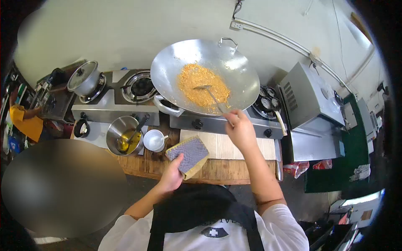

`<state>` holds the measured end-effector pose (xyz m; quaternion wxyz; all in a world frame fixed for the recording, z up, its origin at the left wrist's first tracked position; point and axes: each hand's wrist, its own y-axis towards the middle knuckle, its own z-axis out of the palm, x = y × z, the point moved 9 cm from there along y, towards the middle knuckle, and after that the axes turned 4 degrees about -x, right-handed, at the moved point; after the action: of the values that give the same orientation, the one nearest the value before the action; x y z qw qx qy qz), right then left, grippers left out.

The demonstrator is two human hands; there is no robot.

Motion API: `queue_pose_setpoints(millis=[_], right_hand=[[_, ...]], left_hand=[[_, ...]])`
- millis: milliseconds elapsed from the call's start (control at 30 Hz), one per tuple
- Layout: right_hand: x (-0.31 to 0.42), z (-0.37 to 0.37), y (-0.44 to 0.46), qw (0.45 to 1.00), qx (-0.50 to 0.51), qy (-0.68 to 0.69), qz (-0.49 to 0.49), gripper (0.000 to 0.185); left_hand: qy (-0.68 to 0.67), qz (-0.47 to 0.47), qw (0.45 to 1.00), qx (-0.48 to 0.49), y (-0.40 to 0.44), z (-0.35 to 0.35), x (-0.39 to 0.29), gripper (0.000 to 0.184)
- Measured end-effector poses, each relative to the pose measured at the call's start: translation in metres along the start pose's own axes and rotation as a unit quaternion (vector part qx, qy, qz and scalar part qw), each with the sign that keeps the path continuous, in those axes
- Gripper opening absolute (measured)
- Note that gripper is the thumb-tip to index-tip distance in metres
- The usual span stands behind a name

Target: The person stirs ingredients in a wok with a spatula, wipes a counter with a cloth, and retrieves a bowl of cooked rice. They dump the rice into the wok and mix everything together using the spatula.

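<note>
Projecting past the rim of the steel bowl (112, 130), left of centre in the frame, the ladle (143, 121) is presenting a snag: a catching sleeve could tip the bowl and spill its yellow liquid (133, 144). The white cup (153, 138) is standing just beside it and sharing that exposure. At lower centre, the left hand (172, 170) is clamping a folded cloth (188, 152), thumb on top, apart from the wok (245, 81). Neither hand is steadying the wok's handles, so a hard push could slide it. The wok is filling upper centre and holding golden crumbs (197, 77); these could scorch if heaped too long over heat (flame not showing). Right of centre, the right hand (238, 122) is gripping the spatula (216, 100), its blade resting among the crumbs; a sharp flick could throw some over the near rim.

Counting left to right: one lidded pot (88, 85) is sitting at left; then following are one steel bowl, one ladle, one white cup, one folded cloth, one wok showing two handles, one spatula, one multi-hollow pan (268, 103) (hollows not reliably countable). Own hands: two, both gripping.
</note>
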<state>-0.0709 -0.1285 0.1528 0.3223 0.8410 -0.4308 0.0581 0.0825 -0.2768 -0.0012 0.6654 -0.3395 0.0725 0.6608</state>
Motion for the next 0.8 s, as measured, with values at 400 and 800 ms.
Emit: queue_pose_setpoints(millis=[400,800], right_hand=[[-0.059,0.005,0.139,0.936,0.284,-0.203,-0.042,0.042],[-0.079,0.129,0.198,0.984,0.123,-0.123,0.042,0.034]], left_hand=[[-0.07,0.198,0.973,-0.099,0.009,-0.002,-0.05,0.038],[0.269,0.288,0.899,-0.192,0.067,0.003,-0.075,0.052]])
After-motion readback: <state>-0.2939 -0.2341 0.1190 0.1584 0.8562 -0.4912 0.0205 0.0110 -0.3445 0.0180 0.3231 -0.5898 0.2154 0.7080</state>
